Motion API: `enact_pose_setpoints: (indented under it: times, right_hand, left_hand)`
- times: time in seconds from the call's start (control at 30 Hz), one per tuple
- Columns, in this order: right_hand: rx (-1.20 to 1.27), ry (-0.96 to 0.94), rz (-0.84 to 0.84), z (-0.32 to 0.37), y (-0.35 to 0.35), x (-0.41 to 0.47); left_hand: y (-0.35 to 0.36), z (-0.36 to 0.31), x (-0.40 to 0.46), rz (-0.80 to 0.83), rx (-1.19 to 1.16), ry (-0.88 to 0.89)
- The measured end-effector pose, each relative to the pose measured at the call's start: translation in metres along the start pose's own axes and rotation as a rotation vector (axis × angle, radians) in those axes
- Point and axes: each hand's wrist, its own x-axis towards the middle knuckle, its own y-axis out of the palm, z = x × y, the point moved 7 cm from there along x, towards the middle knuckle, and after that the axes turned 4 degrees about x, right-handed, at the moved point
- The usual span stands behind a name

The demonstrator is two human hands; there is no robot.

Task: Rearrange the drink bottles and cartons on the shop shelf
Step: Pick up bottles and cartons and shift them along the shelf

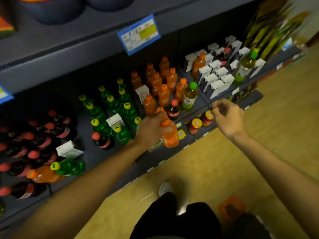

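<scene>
My left hand point(151, 130) grips an orange soda bottle point(170, 137) by its neck, at the front edge of the dark shelf point(89, 157). My right hand point(227, 116) hovers to the right above the shelf edge, fingers loosely curled with nothing in them. Behind stand several orange bottles point(164, 83), green bottles with yellow caps point(112, 104), dark cola bottles with red caps point(43, 135) at the left, white cartons point(215, 76) at the right, and a yellow-green tea bottle point(189, 97). One cola bottle point(173, 110) stands just behind the held bottle.
An orange bottle point(44, 175) and a green bottle point(69, 167) lie on their sides at the front left, near a fallen carton point(69, 150). Small red-lidded jars point(201, 123) sit on the lower shelf. A blue price tag point(139, 34) hangs overhead. Wooden floor lies behind me.
</scene>
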Motion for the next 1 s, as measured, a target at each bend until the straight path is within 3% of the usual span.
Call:
enact_pose_setpoints:
  times: [0.2,0.47,0.7,1.0]
  right_hand:
    - [-0.12,-0.121,0.16,-0.002,0.025,0.076]
    - [-0.292,-0.211,0.459,-0.028,0.081,0.171]
    - [-0.415,-0.391,0.644,-0.044,0.109,0.191]
    - [-0.486,-0.442,0.763,-0.044,0.135,0.194]
  left_hand:
    - [0.002,-0.004,0.041,-0.039,-0.071,-0.112]
    - [0.006,-0.012,0.06,-0.299,-0.093,-0.317]
    - [0.032,-0.049,0.06,-0.381,-0.095,-0.513]
    - [0.039,-0.07,0.055,-0.47,-0.045,-0.579]
